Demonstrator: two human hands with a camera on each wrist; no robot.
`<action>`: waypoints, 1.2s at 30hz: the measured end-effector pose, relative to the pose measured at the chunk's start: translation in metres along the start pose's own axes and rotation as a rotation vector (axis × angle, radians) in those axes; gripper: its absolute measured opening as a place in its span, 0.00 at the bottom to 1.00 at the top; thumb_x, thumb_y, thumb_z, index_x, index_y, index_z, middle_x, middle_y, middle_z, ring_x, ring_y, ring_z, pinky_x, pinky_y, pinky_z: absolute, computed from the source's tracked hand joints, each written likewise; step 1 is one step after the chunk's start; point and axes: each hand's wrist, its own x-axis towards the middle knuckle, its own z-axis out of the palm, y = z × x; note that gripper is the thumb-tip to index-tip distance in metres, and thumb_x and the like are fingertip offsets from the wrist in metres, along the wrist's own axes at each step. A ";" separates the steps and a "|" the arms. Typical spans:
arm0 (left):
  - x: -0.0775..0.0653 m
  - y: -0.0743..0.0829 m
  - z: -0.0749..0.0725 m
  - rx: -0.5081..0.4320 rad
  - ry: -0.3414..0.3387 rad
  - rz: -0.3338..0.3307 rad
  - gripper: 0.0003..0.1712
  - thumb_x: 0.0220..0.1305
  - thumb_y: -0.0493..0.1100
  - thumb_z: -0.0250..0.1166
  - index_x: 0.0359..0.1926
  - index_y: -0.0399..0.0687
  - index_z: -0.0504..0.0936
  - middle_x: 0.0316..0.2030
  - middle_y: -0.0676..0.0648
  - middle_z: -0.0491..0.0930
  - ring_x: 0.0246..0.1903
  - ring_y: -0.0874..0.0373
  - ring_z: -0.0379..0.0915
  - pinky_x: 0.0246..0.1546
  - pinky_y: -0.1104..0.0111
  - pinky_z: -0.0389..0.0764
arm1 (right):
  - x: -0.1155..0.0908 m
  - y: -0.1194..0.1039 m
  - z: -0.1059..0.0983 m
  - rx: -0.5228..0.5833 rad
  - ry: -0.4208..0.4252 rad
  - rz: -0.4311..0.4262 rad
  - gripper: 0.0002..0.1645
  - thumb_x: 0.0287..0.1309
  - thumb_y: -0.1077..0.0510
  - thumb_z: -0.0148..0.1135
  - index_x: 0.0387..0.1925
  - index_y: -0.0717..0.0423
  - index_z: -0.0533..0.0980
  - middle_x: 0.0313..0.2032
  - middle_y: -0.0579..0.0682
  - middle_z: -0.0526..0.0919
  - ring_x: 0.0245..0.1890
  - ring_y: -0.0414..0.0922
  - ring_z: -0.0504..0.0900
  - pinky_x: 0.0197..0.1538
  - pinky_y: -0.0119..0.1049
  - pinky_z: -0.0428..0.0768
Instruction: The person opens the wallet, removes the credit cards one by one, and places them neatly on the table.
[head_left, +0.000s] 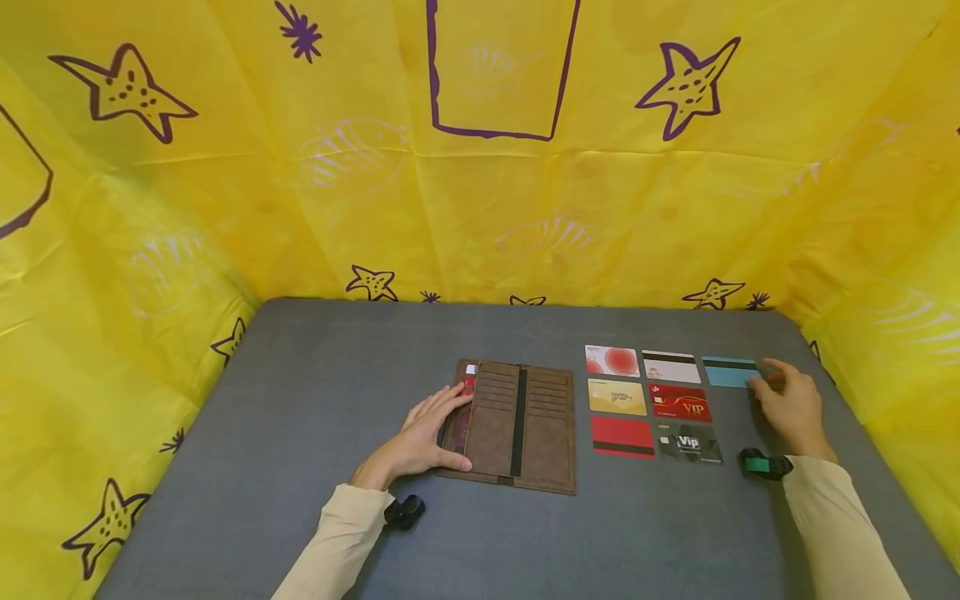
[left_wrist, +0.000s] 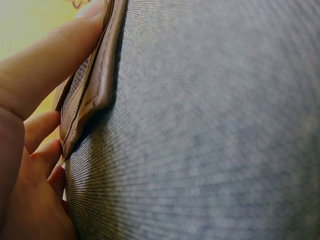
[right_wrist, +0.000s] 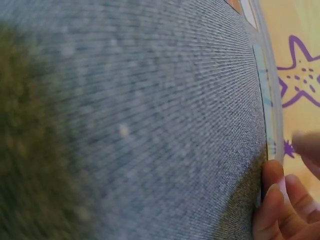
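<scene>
A brown wallet (head_left: 551,433) lies spread on the dark table, with card slots on both halves and a black band down the middle. My left hand (head_left: 411,442) holds its left side, thumb on the near part and fingers along the left edge. A red and white card (head_left: 470,379) shows at the upper left, near those fingertips. To the right, a blue card (head_left: 729,372) with a black stripe lies flat at the far end of the top row. My right hand (head_left: 791,404) is at its right edge, with fingertips (right_wrist: 272,172) touching it and the forefinger apart.
Left of the blue card lie a white card (head_left: 671,368), a white card with a red circle (head_left: 611,361), a gold card (head_left: 617,397), a red VIP card (head_left: 679,403), a striped red card (head_left: 622,437) and a black Vip card (head_left: 690,443). Yellow cloth (head_left: 465,225) surrounds the table.
</scene>
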 end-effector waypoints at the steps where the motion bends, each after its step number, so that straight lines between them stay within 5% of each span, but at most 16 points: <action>1: 0.000 0.000 0.000 0.001 0.000 -0.001 0.56 0.48 0.53 0.79 0.75 0.51 0.60 0.79 0.47 0.48 0.79 0.44 0.36 0.74 0.41 0.38 | 0.000 0.000 0.001 -0.006 -0.005 -0.010 0.25 0.64 0.62 0.61 0.57 0.76 0.72 0.45 0.80 0.79 0.29 0.46 0.83 0.42 0.56 0.73; 3: 0.001 0.001 0.000 0.000 0.000 -0.003 0.56 0.48 0.53 0.79 0.75 0.51 0.60 0.79 0.47 0.47 0.79 0.44 0.36 0.75 0.41 0.38 | 0.001 0.000 0.002 -0.026 -0.028 -0.034 0.27 0.63 0.59 0.64 0.56 0.77 0.72 0.46 0.80 0.78 0.37 0.66 0.80 0.46 0.63 0.72; 7: 0.001 0.001 -0.001 0.003 0.000 -0.005 0.56 0.48 0.53 0.79 0.75 0.51 0.60 0.79 0.47 0.47 0.79 0.44 0.36 0.75 0.41 0.38 | 0.001 -0.002 0.003 -0.051 -0.096 -0.059 0.29 0.65 0.55 0.63 0.55 0.78 0.72 0.51 0.83 0.73 0.50 0.76 0.71 0.52 0.69 0.67; 19: 0.002 0.001 0.000 0.012 0.000 -0.001 0.57 0.47 0.52 0.79 0.75 0.51 0.60 0.79 0.46 0.48 0.79 0.45 0.36 0.75 0.41 0.38 | -0.004 -0.011 0.002 -0.043 -0.108 -0.021 0.29 0.68 0.55 0.58 0.56 0.78 0.71 0.52 0.82 0.69 0.55 0.74 0.63 0.55 0.69 0.62; 28: 0.001 -0.001 0.001 0.016 0.010 0.014 0.56 0.47 0.52 0.80 0.75 0.50 0.61 0.79 0.46 0.49 0.79 0.44 0.37 0.74 0.40 0.40 | -0.008 -0.048 0.002 -0.023 -0.063 0.008 0.29 0.67 0.54 0.57 0.58 0.75 0.71 0.55 0.81 0.66 0.53 0.74 0.67 0.49 0.69 0.67; 36: 0.000 0.000 0.000 0.000 0.010 0.006 0.56 0.47 0.51 0.80 0.75 0.50 0.61 0.79 0.45 0.49 0.79 0.43 0.37 0.74 0.40 0.39 | -0.013 -0.083 0.010 0.022 -0.029 -0.086 0.26 0.66 0.55 0.61 0.57 0.71 0.75 0.50 0.75 0.72 0.36 0.66 0.83 0.35 0.47 0.76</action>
